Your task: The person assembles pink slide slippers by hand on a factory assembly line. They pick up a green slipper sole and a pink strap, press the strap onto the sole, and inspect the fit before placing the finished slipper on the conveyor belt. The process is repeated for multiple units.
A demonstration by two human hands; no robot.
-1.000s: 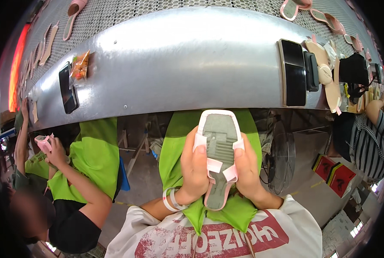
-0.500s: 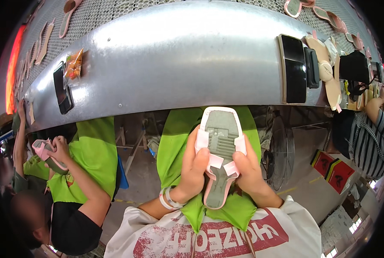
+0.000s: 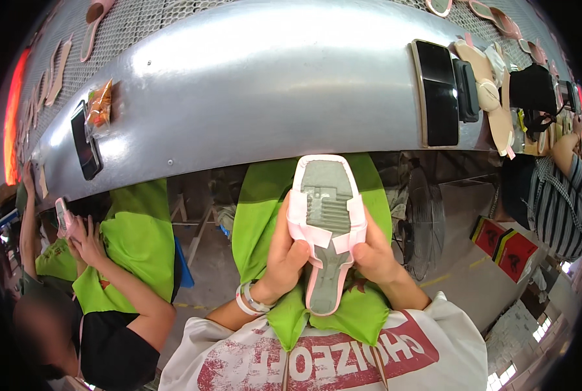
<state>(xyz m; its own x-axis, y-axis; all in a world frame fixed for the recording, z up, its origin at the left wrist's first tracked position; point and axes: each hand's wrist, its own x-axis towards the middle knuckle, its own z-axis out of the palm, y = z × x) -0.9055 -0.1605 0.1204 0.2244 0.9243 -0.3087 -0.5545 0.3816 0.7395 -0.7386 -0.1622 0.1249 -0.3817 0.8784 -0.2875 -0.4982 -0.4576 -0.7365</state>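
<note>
Both hands grip a pink sandal (image 3: 327,228) upside down over a green apron (image 3: 265,208) spread across the lap: the left hand (image 3: 284,251) is wrapped round one edge of the sole, thumb pressed on the pale strap, and the right hand (image 3: 372,251) clamps the other edge, so the grey tread faces up toward the head camera and the folded strap ends stay flat against the sole (likely held that way for pressing or checking the join). Its heel points down toward the wearer's white printed shirt (image 3: 343,355), toe up toward a long curved metal bench (image 3: 258,85) that runs across the frame. On that bench lie two dark phones (image 3: 437,91) (image 3: 84,138), a small orange packet (image 3: 99,102) and, at the far right, tan insoles (image 3: 483,85), all within arm's reach. To the left a co-worker (image 3: 108,313) in a matching apron holds another pink sandal (image 3: 64,218) up in both hands. A striped sleeve (image 3: 555,202) belongs to a third person at right, beside red boxes (image 3: 503,238) on the floor
</note>
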